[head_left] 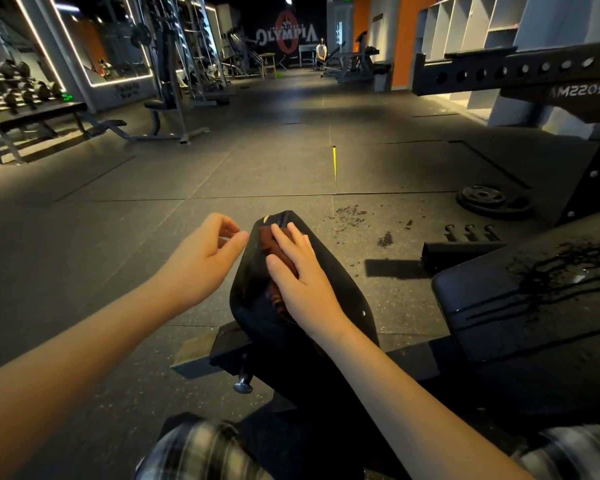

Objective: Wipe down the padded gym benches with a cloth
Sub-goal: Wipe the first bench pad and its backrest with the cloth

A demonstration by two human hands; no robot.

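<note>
Black and wet-streaked, a second pad [534, 306] stands close on the right, weight plates [492, 200] beyond it. Two pads, one brown cloth [270, 244]: it lies near the narrow far tip of the padded bench [253, 299], under the flat right hand [297, 271]. The left hand [205, 258], loosely curled and empty, hovers off its left edge, above bare floor [136, 220].

One view only: head-mounted, wide-angle. Sits above and just behind the black seat pad [336, 271], pitched forward and down onto it. Pad is close, lower centre of frame. Beyond the pad the view runs along the rubber floor [257, 161] to the far wall [284, 36]. Straight lines bow near the edges.
</note>
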